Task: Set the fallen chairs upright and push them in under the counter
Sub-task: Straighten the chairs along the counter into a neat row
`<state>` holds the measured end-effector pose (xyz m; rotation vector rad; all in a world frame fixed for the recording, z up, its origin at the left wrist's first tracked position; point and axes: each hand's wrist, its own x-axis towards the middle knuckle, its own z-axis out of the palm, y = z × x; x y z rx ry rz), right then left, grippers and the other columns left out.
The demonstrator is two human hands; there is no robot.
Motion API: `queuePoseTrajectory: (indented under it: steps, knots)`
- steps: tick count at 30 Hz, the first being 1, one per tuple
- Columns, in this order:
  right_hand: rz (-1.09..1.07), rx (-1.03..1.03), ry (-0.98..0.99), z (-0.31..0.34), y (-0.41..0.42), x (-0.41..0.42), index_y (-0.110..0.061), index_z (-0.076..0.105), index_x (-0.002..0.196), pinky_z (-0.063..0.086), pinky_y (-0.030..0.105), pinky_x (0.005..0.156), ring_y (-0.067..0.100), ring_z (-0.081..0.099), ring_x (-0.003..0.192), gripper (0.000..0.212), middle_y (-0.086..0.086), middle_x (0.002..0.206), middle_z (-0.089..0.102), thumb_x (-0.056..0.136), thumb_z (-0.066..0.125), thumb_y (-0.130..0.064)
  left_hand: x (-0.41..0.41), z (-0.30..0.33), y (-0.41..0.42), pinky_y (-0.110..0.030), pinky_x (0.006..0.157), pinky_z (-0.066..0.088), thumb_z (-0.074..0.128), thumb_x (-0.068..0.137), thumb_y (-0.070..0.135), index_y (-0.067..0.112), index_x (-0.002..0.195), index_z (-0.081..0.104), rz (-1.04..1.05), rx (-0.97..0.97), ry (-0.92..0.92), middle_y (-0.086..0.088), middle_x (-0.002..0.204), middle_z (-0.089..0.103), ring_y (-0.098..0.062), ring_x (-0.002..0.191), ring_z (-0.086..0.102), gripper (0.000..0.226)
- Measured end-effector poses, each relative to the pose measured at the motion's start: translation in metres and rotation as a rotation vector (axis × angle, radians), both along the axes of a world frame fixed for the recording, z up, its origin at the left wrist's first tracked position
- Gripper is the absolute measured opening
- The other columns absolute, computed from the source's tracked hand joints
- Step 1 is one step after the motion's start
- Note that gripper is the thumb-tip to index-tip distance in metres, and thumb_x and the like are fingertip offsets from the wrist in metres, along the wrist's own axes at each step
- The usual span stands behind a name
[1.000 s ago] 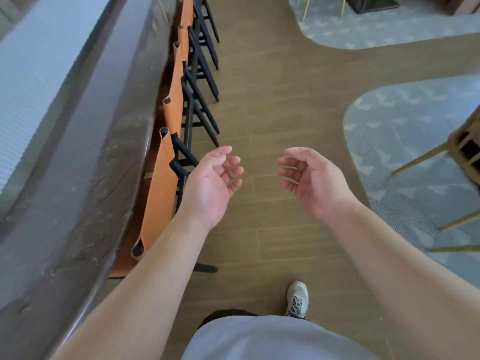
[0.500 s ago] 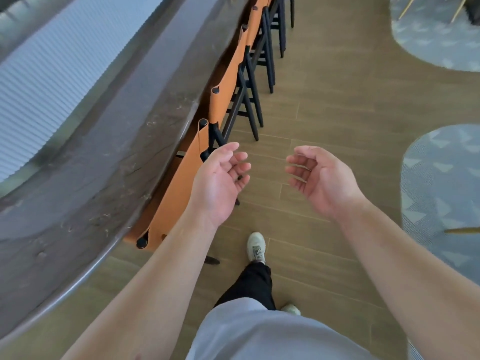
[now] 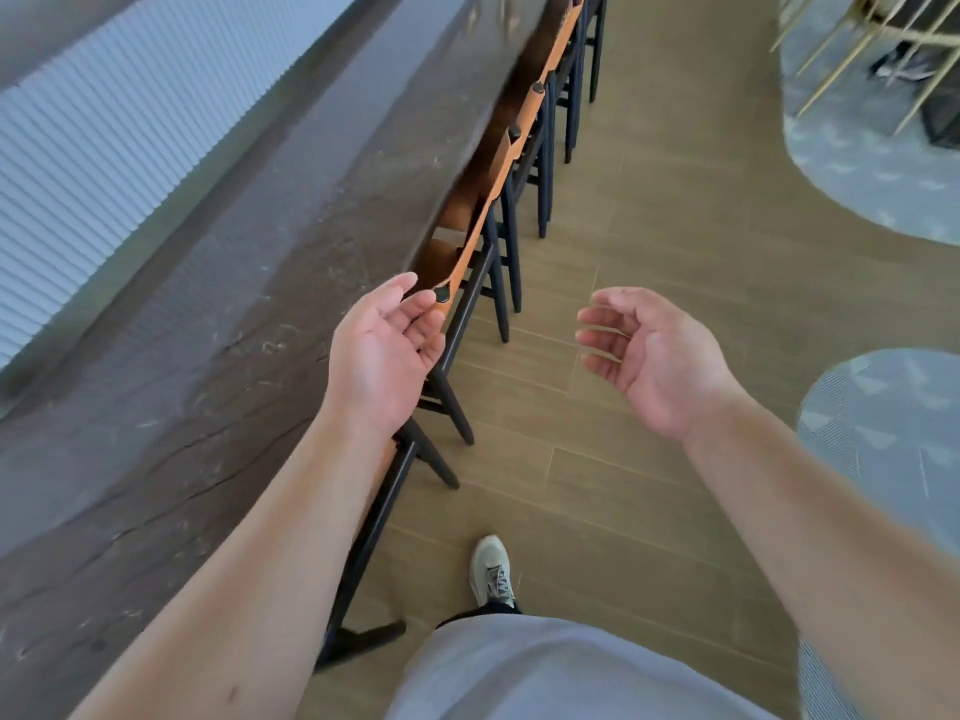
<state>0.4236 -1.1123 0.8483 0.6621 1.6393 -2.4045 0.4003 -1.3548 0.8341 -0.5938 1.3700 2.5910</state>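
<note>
The chairs [image 3: 511,163] stand upright in a row along the front edge of the counter [image 3: 234,324], orange backrests close against that edge, black legs on the wood floor [image 3: 649,283]. No chair in view lies fallen; the task appears complete or nearly so along this stretch.

The left hand [image 3: 382,350] is spread, palm up, fingers loosely curled, directly in front of the nearest backrest; contact cannot be confirmed. The right hand [image 3: 649,356] is likewise spread and empty, well clear of the row, over the floor. Both hands grip nothing, probably readied for the next chair.
</note>
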Motion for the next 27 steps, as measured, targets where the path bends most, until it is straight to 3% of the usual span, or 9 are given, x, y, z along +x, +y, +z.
queuePoseTrajectory:
  steps: [3,5,12,18,27]
  knots:
    - [0.036,0.01,0.005,0.001,-0.011,-0.039,-0.013,0.067,0.107,0.054,0.033,0.069,0.02,0.067,0.085,0.024,0.005,0.096,0.07,0.087,0.057,-0.022,-0.032,-0.003,0.001,-0.045,0.1,0.051,0.063,0.088,0.025,0.018,0.109,0.072,-0.073,-0.029,0.014,-0.004,0.095,0.072,-0.021,0.089,0.069,0.024]
    - [0.073,0.025,-0.009,0.001,-0.021,-0.059,-0.014,0.067,0.107,0.055,0.033,0.069,0.02,0.067,0.085,0.022,0.005,0.095,0.07,0.089,0.056,-0.021,-0.043,-0.004,-0.001,-0.046,0.101,0.048,0.059,0.09,0.024,0.019,0.108,0.072,-0.074,-0.017,0.019,-0.004,0.095,0.072,-0.021,0.09,0.069,0.023]
    - [0.226,0.006,0.011,0.001,-0.063,-0.129,-0.015,0.067,0.098,0.053,0.029,0.065,0.017,0.065,0.076,0.016,0.001,0.084,0.07,0.087,0.057,-0.022,-0.065,-0.016,-0.024,-0.037,0.083,0.051,0.046,0.096,0.015,0.013,0.114,0.065,0.036,0.036,-0.008,-0.006,0.095,0.067,-0.021,0.086,0.065,0.026]
    - [0.369,-0.041,-0.039,-0.018,-0.088,-0.182,-0.015,0.066,0.097,0.052,0.029,0.065,0.016,0.065,0.073,0.013,0.003,0.086,0.069,0.095,0.054,-0.018,-0.08,-0.023,-0.02,-0.036,0.084,0.044,0.038,0.098,0.01,0.014,0.111,0.062,0.079,-0.047,-0.079,-0.006,0.097,0.064,-0.021,0.086,0.059,0.028]
    - [0.702,-0.023,-0.129,-0.045,-0.111,-0.275,-0.014,0.067,0.098,0.053,0.027,0.061,0.016,0.068,0.074,0.017,0.003,0.085,0.071,0.096,0.049,-0.016,-0.121,-0.028,-0.002,-0.036,0.084,0.045,0.039,0.096,0.009,0.016,0.11,0.063,0.386,-0.049,-0.135,-0.005,0.096,0.066,-0.02,0.086,0.061,0.029]
